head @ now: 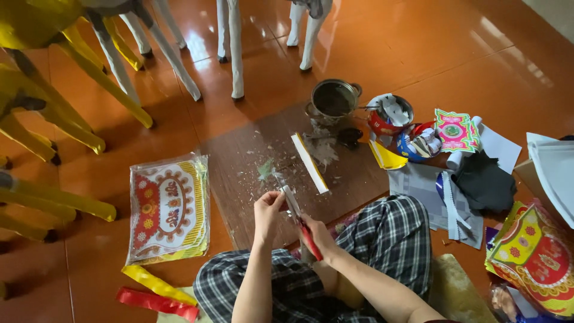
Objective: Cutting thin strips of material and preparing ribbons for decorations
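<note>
— Scissors [302, 224] first: our right hand [317, 234] is wrapped around the red handles, and our left hand [267, 206] pinches a small pale strip of paper [286, 190] just above them, over the dark mat [269, 167]. Where should we steady it?

— We judge the pinch should sit close beside the blades, so the strip stays taut and does not fold away. We cannot tell whether the blades are open or meeting; the hands hide them.

— And the scraps [281, 164]?

— They lie scattered on the mat ahead of our knees, near the white strip with a yellow edge [310, 162]. We would keep cutting above the mat, so that bits land there and not on the orange floor [448, 54].

— Anything to watch?

— Left fingertips sit very near the blades; we would feed the paper, not the thumb.
</note>
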